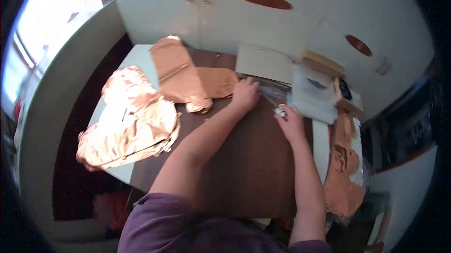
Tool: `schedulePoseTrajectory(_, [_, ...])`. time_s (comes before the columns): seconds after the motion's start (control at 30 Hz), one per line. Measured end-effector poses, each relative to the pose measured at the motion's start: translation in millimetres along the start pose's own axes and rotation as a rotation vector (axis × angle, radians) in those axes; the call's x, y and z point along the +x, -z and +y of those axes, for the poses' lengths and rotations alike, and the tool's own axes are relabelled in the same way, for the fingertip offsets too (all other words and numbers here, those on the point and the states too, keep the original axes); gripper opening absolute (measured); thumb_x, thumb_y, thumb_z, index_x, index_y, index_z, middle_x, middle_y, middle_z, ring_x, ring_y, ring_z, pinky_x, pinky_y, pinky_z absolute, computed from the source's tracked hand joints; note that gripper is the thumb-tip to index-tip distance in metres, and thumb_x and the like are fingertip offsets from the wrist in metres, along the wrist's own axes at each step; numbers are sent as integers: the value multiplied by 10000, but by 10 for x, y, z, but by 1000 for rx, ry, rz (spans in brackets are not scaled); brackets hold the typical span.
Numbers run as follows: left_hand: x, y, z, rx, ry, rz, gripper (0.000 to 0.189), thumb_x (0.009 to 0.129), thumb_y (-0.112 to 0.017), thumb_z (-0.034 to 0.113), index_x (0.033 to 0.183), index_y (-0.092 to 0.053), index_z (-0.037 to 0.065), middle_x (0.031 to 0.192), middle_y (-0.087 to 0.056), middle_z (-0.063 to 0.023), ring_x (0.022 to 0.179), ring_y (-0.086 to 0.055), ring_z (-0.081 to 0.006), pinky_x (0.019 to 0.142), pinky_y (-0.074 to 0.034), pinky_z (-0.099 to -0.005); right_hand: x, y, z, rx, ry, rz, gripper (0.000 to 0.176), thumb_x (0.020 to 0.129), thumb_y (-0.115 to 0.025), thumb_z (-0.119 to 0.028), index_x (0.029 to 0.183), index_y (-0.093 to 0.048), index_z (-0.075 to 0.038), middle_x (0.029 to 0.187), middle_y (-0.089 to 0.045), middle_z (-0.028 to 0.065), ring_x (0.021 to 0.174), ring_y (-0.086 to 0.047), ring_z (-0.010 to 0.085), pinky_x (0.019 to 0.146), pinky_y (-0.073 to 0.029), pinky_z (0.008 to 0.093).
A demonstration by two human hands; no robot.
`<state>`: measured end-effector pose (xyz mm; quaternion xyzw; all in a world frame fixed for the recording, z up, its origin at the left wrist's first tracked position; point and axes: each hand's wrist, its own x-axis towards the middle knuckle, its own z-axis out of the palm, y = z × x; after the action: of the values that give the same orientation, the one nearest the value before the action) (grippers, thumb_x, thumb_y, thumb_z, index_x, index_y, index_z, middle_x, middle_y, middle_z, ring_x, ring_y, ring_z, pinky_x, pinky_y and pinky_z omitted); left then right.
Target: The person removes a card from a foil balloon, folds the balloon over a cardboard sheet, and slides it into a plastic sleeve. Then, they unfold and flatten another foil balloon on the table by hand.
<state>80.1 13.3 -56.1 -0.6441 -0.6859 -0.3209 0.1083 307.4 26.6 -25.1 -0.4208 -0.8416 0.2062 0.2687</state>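
The right hand (291, 120) pinches a white object (280, 111), the left hand's (246, 95) grip being indeterminable; the clear film (274, 91), probably light, limp and slippery, suits edge holding.

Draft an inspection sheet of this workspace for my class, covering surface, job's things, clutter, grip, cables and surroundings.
Surface: brown tabletop, with a white edge showing at the far left.
Job's things: small white object, too blurred to name; clear plastic film beside it; flat copper-coloured piece left of the film.
Clutter: crumpled shiny pile at left; pale flat stack at back; white sheets and open box at right.
Grip: right hand pinches the small white object; left hand is at the film's left end, contact unclear.
Cables: nothing seen.
Surroundings: pale cabinet doors behind; bright window at left.
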Motion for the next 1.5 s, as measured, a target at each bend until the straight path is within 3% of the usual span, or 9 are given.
schedulePoseTrajectory(0.07, [-85, 138, 36, -139, -10, 125, 257, 764, -720, 219, 966, -635, 85, 1014, -596, -148, 953, -611, -351, 791, -508, -464, -47, 31, -30, 57, -20, -6, 434, 797, -776, -178, 1173, -642, -9, 1087, -614, 167, 902, -645, 321, 823, -531, 388])
schedulePoseTrajectory(0.23, [-843, 1820, 62, -477, 54, -157, 246, 828, -724, 173, 1051, -665, 91, 1049, -612, -127, 979, -591, -355, 849, -485, -456, -488, 228, -173, 27, 48, 127, 287, 859, -699, -101, 1123, -645, -4, 1095, -604, 145, 916, -631, 295, 833, -520, 396])
schedulePoseTrajectory(0.43, [-2384, 3102, -727, 218, 37, -209, 351, 789, -751, 171, 1105, -651, 56, 1107, -629, -134, 1059, -603, -324, 908, -497, -420, -949, 284, -749, -157, 360, 148, 87, 855, -663, -79, 927, -664, -31, 942, -617, 103, 897, -605, 301, 802, -485, 405])
schedulePoseTrajectory(0.53, [-2700, 3210, -1014, 143, 188, -434, 315, 804, -732, 161, 1090, -658, 52, 1116, -641, -127, 1055, -618, -311, 875, -528, -389, -999, 128, -1135, -91, 485, 81, 84, 847, -669, -85, 925, -675, -55, 935, -620, 87, 878, -608, 281, 795, -470, 405])
schedulePoseTrajectory(0.8, [-2717, 3154, -1375, 327, -281, -455, 247, 811, -703, 161, 1021, -662, 38, 1069, -650, -98, 977, -633, -267, 808, -553, -355, -1017, -478, -2131, 84, 722, -103, 109, 838, -685, -121, 936, -666, -77, 909, -607, 68, 873, -616, 271, 788, -471, 400])
schedulePoseTrajectory(1.0, [-2584, 3190, -1354, 192, 53, -543, 169, 818, -714, 185, 903, -726, 40, 904, -687, -100, 772, -665, -232, 696, -554, -355, -734, -1268, -2666, 175, 797, -228, 207, 846, -676, -171, 1035, -642, -93, 965, -604, 91, 921, -620, 302, 833, -487, 437])
schedulePoseTrajectory(1.1, [-2321, 3362, -1314, -149, 566, -585, 181, 759, -730, 177, 789, -722, -1, 700, -676, -144, 623, -652, -273, 626, -531, -372, -613, -1574, -2804, 190, 805, -273, 216, 851, -667, -182, 1048, -646, -96, 984, -615, 103, 945, -617, 317, 854, -488, 439])
schedulePoseTrajectory(1.37, [-2008, 3453, -1496, -163, 674, -596, 296, 673, -823, 246, 746, -702, -14, 711, -701, -149, 671, -671, -240, 627, -521, -358, -407, -2070, -2985, -24, 903, -253, 170, 860, -602, -200, 976, -706, -132, 893, -658, 104, 918, -625, 308, 803, -475, 433])
schedulePoseTrajectory(1.5, [-2169, 3338, -1175, 395, -96, 178, 182, 751, -722, 192, 825, -653, 41, 751, -612, -116, 684, -622, -267, 606, -489, -424, -208, -2197, -3082, -11, 671, -323, 137, 824, -610, -200, 823, -716, -113, 743, -661, 154, 744, -648, 351, 710, -496, 486])
